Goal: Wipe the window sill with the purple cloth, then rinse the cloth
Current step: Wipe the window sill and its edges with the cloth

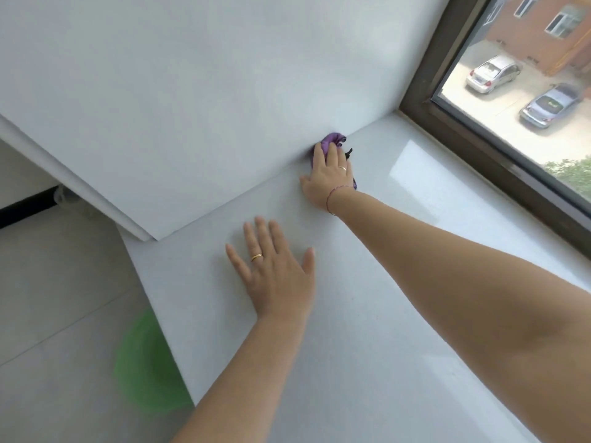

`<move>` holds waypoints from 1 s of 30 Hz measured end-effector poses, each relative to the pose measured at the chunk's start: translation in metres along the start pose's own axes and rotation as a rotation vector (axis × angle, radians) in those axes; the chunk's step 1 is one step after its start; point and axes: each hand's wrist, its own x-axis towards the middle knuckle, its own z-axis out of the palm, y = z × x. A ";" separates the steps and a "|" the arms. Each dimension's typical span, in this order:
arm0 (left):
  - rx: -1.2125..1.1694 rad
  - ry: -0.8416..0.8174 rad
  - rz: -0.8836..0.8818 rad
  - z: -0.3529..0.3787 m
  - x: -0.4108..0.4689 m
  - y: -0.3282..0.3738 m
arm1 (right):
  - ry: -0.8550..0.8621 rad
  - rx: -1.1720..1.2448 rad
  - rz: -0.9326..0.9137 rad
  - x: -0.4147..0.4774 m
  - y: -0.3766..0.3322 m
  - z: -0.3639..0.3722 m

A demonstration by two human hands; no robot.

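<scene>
Both bare forearms come in from the bottom edge, the right one the closest to the camera and reaching far forward.

The left hand (275, 266) lies flat on the white window sill (399, 298), palm down, with straight, spread fingers. It holds nothing. It wears a gold ring (256, 257) on one finger.

The right hand (329, 179) is further away, at the line where the sill meets the white side wall (192, 91). It presses down on the purple cloth (334, 139) with its fingers stretched over it and its thumb spread out to the side, on the sill. The cloth is bunched up. It shows beyond the fingertips, against the wall, and a small part of it also shows beside the wrist. This hand has a thin ring too (342, 168), and a red thread bracelet (331, 196) goes around the wrist. A small black thing (348, 151) sticks out just beside the cloth; I cannot tell what it is.

On the right side of the sill stands the dark window frame (447, 59). Through the glass, two silver cars (492, 73) are parked near a brick building (543, 36).

Below the sill, on the left, is the tiled floor (48, 282) with a green round thing (144, 362), blurred and partly hidden by the sill edge. A black pipe (25, 209) runs along the far left.
</scene>
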 end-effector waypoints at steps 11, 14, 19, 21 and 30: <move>-0.029 -0.040 -0.134 -0.001 -0.036 -0.075 | -0.075 0.124 -0.278 -0.085 -0.071 0.039; -0.034 -0.024 -0.150 -0.002 -0.059 -0.089 | -0.142 0.128 -0.415 -0.111 -0.092 0.049; -0.080 -0.024 -0.260 -0.006 -0.095 -0.120 | -0.241 0.134 -0.605 -0.144 -0.136 0.068; -0.110 0.002 -0.309 -0.009 -0.109 -0.134 | -0.242 0.129 -0.673 -0.162 -0.151 0.078; -0.229 0.065 -0.287 -0.023 -0.162 -0.174 | -0.158 -0.108 -0.787 -0.245 -0.132 0.101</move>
